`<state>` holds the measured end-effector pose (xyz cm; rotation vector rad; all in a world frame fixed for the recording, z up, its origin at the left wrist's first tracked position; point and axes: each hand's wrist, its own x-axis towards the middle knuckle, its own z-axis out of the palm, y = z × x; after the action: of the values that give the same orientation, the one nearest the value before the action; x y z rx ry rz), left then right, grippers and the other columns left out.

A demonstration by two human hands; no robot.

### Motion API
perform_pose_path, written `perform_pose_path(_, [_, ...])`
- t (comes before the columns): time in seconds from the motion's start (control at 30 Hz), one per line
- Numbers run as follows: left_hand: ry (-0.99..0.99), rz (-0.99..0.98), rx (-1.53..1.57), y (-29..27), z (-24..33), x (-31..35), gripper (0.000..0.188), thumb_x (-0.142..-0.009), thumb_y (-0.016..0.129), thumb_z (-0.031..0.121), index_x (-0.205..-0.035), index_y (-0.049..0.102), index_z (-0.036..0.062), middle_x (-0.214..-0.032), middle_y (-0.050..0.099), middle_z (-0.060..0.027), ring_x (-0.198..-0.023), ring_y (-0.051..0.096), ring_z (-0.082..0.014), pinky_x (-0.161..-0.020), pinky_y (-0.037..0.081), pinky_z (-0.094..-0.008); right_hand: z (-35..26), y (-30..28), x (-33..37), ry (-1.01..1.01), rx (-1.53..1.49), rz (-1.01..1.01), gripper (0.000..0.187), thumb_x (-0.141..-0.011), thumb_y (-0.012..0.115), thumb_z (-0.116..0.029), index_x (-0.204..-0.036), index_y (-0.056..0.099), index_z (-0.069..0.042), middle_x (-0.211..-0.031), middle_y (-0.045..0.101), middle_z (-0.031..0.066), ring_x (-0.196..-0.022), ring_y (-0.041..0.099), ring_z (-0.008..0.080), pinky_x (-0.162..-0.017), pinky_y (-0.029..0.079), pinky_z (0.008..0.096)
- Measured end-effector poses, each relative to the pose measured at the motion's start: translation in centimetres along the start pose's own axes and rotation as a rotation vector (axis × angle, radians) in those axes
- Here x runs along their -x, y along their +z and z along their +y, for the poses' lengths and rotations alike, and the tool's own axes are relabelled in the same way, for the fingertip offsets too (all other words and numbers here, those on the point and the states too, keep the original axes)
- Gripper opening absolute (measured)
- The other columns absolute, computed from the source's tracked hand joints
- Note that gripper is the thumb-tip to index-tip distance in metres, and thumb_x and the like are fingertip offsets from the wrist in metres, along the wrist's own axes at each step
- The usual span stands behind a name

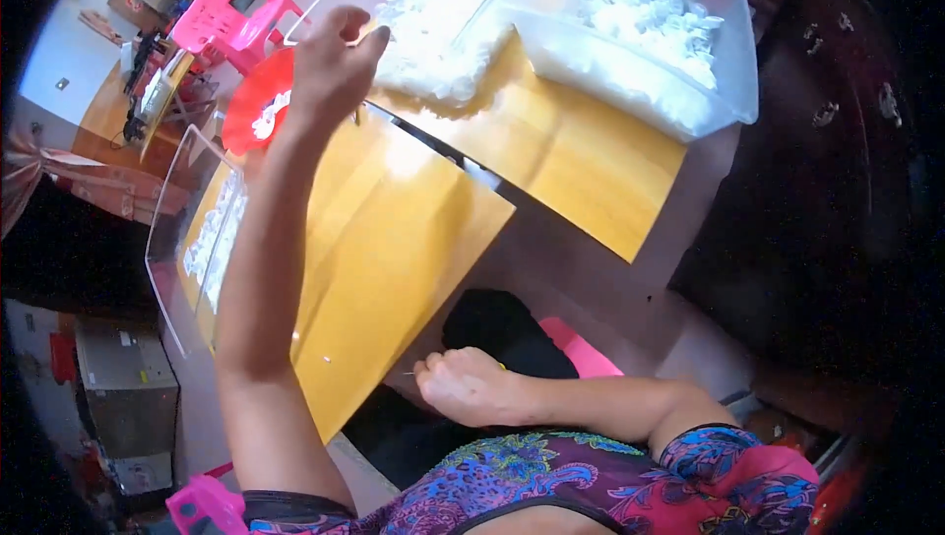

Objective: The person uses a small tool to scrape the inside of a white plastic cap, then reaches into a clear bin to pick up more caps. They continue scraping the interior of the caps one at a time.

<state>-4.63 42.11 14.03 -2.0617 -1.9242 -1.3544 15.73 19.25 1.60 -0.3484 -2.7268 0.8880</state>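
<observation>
My left hand (337, 61) is stretched far forward beside a clear bin of small white plastic pieces (433, 38). Its thumb stands apart from the curled fingers, and I see nothing between them. Low over my lap, my right hand (463, 384) is closed around a thin needle-like tool (410, 373); only its fine tip sticks out past the fingers. A bit of yellow shows behind that hand, perhaps part of the same tool. To the right of the first bin, a large translucent bin (630, 92) holds more white pieces (650, 18).
Two yellow wooden tabletops (394, 240) meet with a gap between them. On the left lie a red basin (246, 107) with a few white pieces and another clear bin (157, 230). A pink plastic chair (231, 18) stands beyond. Dark furniture (817, 141) is at the right.
</observation>
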Motion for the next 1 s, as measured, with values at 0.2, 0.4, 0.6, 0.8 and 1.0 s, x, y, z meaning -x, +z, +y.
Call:
perform_pose_path(0.2, [0.105,-0.720,-0.334,5.0,-3.9,-9.5,0.085,-0.069,0.075,0.048,-0.135,0.041,0.0057,-0.124,0.052,-0.0267,-0.118,0.050,-0.0371,-0.100,0.039,-0.0411,2.5,-2.4,-0.9,0.159,-0.058,0.026,0.014,-0.072,0.056,-0.006,-0.080,0.058,0.006,-0.070,0.062,0.0200,-0.059,0.066,0.0300,-0.050,0.054,0.0376])
perform_pose_path(0.4, [0.187,-0.988,-0.348,13.2,-10.6,-12.6,0.121,-0.053,0.083,0.056,-0.148,0.015,0.0232,-0.144,0.018,-0.0335,-0.134,0.025,-0.0476,-0.111,0.026,-0.0484,4.4,-3.8,-1.5,0.288,-0.071,0.061,0.016,-0.071,0.058,-0.006,-0.081,0.057,0.006,-0.067,0.061,0.0192,-0.058,0.066,0.0304,-0.049,0.054,0.0382])
perform_pose_path(0.6, [0.135,-1.117,-0.404,14.2,-9.1,-12.0,0.110,-0.053,0.085,0.049,-0.142,0.028,0.0169,-0.129,0.035,-0.0225,-0.121,0.041,-0.0401,-0.105,0.035,-0.0451,5.6,-3.5,-1.2,0.283,-0.134,0.056,0.024,-0.072,0.058,-0.008,-0.092,0.056,0.005,-0.071,0.061,0.0199,-0.061,0.066,0.0318,-0.051,0.054,0.0397])
perform_pose_path(0.8, [-0.222,-0.940,-0.073,11.9,-8.0,-12.4,0.106,-0.051,0.088,0.038,-0.137,0.034,0.0069,-0.134,0.039,-0.0267,-0.127,0.039,-0.0361,-0.104,0.035,-0.0435,5.5,-2.6,-1.4,0.264,-0.087,-0.034,0.036,-0.072,0.058,-0.009,-0.104,0.055,0.006,-0.074,0.061,0.0203,-0.065,0.066,0.0336,-0.054,0.054,0.0399])
perform_pose_path(1.0, [-0.041,-1.114,-0.356,13.4,-9.0,-12.0,0.123,-0.048,0.087,0.050,-0.142,0.027,-0.0009,-0.140,0.034,-0.0270,-0.131,0.034,-0.0387,-0.110,0.029,-0.0422,5.3,-2.0,-1.5,0.185,-0.062,0.151,0.018,-0.069,0.058,-0.008,-0.076,0.057,0.009,-0.064,0.060,0.0212,-0.053,0.065,0.0312,-0.042,0.051,0.0405])
